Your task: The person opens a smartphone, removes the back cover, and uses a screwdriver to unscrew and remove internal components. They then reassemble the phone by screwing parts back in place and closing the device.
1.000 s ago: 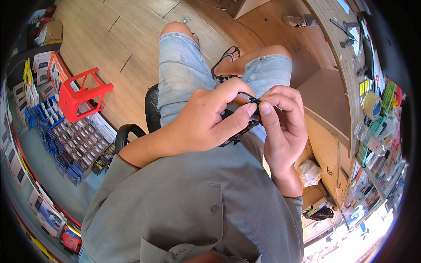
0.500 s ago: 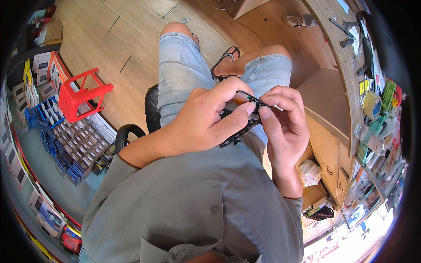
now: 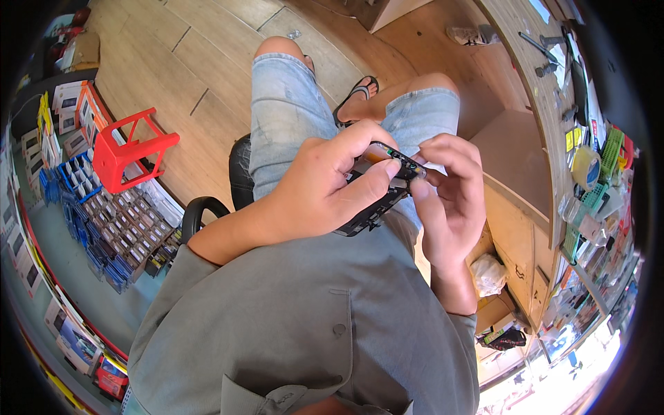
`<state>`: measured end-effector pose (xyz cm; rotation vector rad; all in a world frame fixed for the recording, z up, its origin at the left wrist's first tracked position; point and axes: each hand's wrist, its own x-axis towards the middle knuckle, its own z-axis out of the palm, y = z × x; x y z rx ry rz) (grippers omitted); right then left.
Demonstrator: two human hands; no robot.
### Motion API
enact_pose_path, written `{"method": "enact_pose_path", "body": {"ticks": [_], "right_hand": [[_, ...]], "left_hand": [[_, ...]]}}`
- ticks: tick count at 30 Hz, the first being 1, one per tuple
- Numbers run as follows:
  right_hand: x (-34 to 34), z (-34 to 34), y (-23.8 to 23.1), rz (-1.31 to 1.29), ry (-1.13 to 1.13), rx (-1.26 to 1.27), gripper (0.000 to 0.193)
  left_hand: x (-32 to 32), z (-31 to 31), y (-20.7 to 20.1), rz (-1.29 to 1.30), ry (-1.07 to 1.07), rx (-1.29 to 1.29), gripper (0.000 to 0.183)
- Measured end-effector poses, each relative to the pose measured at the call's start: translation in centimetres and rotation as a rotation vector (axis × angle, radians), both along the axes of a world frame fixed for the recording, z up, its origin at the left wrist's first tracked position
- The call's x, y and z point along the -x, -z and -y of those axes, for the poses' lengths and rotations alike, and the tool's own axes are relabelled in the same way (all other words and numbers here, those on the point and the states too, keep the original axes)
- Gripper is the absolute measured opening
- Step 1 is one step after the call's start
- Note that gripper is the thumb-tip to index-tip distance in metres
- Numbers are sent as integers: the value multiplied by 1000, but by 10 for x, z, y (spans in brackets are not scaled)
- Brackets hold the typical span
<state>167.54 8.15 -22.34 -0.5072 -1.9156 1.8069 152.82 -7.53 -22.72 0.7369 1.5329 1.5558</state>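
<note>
Over my lap, my left hand is closed round an opened mobile phone, its thumb pressing on the bared inside near the right end. Orange and green bits show by the thumb. A black frame-like part with an uneven edge juts out below the same hand; whether it is joined to the phone I cannot tell. My right hand has its thumb and bent forefinger at the phone's right end, thumb tip against the corner. The palm and remaining fingers of my left hand hide much of the phone.
A red plastic stool stands at the left, beside racks of small boxed items. To the right runs a wooden bench crowded with tools, a tape roll and green baskets. A black chair armrest is by my left elbow.
My right thumb and forefinger have moved slightly apart and shifted down along the phone's end. The phone has tilted a little, baring more of its inside. My left hand keeps its hold.
</note>
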Motion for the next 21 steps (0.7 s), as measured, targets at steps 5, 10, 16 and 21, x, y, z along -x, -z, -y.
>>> {"method": "enact_pose_path", "body": {"ticks": [5, 10, 16, 21], "right_hand": [[0, -11, 7, -162, -102, -555, 44], [1, -8, 10, -137, -82, -563, 33], [-6, -3, 18, -110, -25, -486, 29], [-7, 2, 22, -118, -16, -379, 32]], "left_hand": [[5, 1, -4, 1, 29, 20, 16], [1, 0, -1, 32, 3, -26, 17], [3, 1, -5, 2, 25, 2, 17], [3, -1, -5, -83, 22, 7, 17]]}}
